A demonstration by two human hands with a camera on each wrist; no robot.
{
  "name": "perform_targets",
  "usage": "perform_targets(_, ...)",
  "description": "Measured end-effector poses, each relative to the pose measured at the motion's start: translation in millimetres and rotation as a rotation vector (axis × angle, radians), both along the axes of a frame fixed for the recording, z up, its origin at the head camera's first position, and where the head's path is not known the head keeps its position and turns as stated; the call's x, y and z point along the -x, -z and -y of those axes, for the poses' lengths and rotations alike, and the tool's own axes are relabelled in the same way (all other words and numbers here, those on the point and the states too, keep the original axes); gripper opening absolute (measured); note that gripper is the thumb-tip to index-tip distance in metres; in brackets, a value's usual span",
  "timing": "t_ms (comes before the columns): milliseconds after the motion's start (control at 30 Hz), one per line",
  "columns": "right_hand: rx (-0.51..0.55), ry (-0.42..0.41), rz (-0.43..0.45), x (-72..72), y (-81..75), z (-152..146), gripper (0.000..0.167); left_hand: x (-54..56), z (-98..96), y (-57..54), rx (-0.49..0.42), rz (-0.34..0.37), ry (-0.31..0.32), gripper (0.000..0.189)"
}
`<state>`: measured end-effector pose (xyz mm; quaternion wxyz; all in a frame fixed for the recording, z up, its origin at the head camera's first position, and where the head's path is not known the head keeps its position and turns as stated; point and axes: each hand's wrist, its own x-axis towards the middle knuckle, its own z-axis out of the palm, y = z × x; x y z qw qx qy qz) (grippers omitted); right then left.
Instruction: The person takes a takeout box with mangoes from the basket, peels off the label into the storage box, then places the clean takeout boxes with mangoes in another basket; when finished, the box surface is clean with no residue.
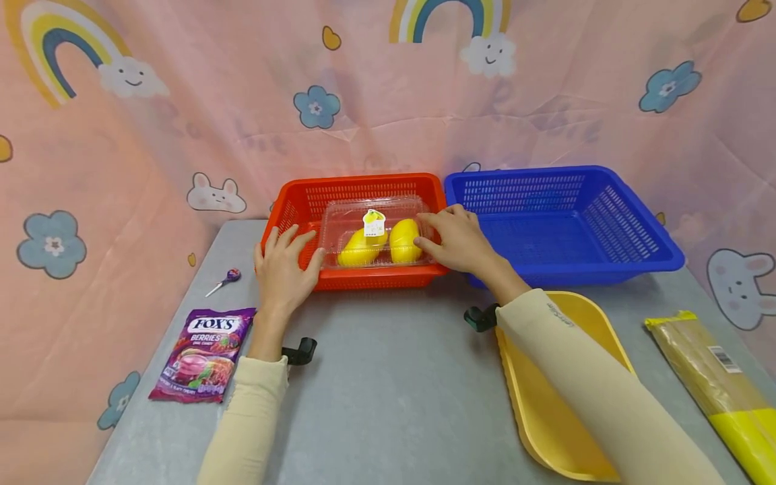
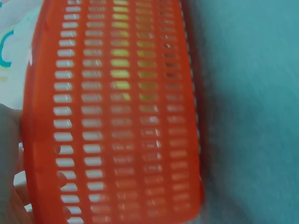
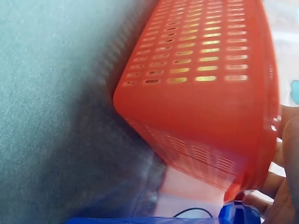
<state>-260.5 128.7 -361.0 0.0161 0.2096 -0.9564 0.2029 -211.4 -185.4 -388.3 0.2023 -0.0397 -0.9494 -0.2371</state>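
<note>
A clear plastic clamshell box (image 1: 339, 229) with two yellow mangoes (image 1: 405, 241) in it and a small label (image 1: 374, 223) on its lid sits in the red basket (image 1: 376, 277). My left hand (image 1: 283, 269) is over the basket's front left corner, fingers spread, apart from the box. At the box's right end is my right hand (image 1: 457, 239), its thumb and forefinger extended toward the lid's edge; whether they touch it I cannot tell. Through the slots in the basket wall (image 2: 112, 135), the left wrist view shows yellow. The right wrist view shows fingers (image 3: 275, 186) beside the basket's rim.
A blue basket (image 1: 558, 236) adjoins the red one on the right. In front of it lies a yellow tray (image 1: 545, 411), partly under my right sleeve. A long yellow-ended packet (image 1: 709, 377) lies far right. At left are a candy bag (image 1: 203, 353) and a lollipop (image 1: 232, 275).
</note>
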Motion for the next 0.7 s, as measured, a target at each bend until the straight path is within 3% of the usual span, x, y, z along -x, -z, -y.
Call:
perform_targets(400,-0.013,0.03,-0.062,9.6,6.8,10.7,0.052,-0.8,34.0,6.2,-0.057,0.002,-0.056,0.045)
perform_targets(533,-0.014,0.039,-0.061,13.8,8.2,9.3,0.055,0.7,40.7,10.5,-0.109,0.009,-0.024,0.041)
perform_targets(700,-0.104,0.025,0.001,15.3,8.1,6.5,0.068,1.7,45.6,17.0,-0.172,0.043,0.028,0.041)
